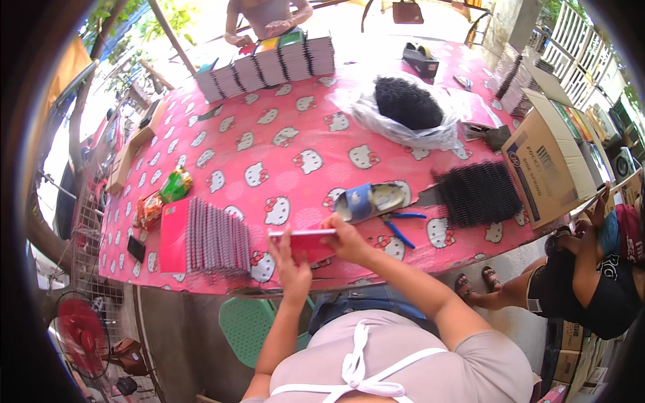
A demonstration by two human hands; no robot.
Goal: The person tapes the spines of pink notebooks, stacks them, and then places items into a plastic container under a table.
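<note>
A thin notebook with a pink-red cover [310, 243] is held up edge-on at the table's near side. My left hand [290, 265] grips its left part from below, fingers against the cover. At its right end my right hand [349, 242] is closed on the edge. Just beyond lies a blue patterned slipper [359, 203], with blue-handled pliers [402, 230] beside it. To the left stands a stack of spiral-bound notebooks [218, 242] with a pink-red cover on top. Loose black binding coils [477, 195] lie in a heap to the right.
More coils fill a clear plastic bag [359, 101]. Notebook stacks [269, 66] stand at the far edge, near another person [269, 20]. A cardboard box [541, 164], tape dispenser [420, 64], phone [136, 248] and snack packets [176, 185] surround the work area. Someone sits at right.
</note>
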